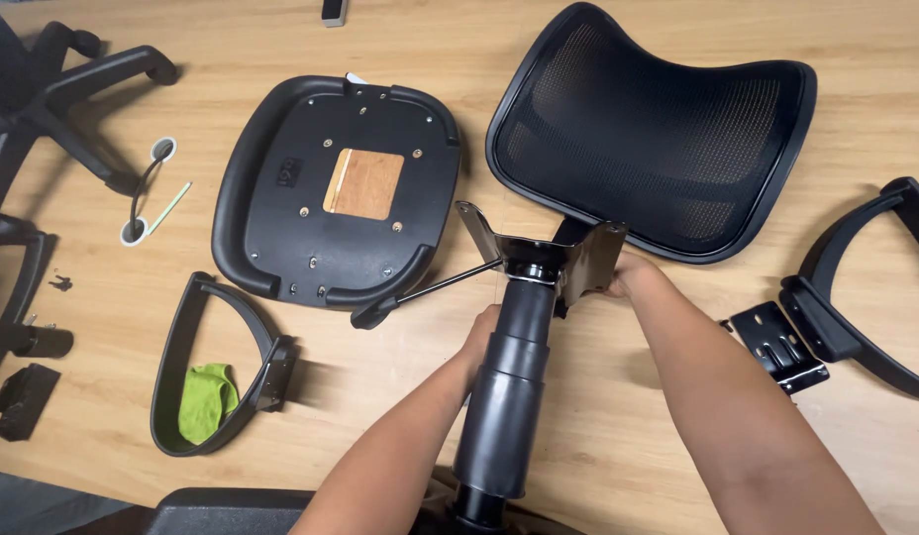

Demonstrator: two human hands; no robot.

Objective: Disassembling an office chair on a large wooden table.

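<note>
While gripped, gas-lift column [507, 396] upright

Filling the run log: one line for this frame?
left hand: on gas-lift column | right hand: holding seat plate on column | nearby: seat pan, mesh backrest, armrests

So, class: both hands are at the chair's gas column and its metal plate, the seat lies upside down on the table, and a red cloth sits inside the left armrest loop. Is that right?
Not quite. The cloth is green, not red, as the head view shows. The rest stands: the left hand and right hand are at the column and plate, the seat lies upside down on the table, and the cloth sits inside the armrest loop.
</note>
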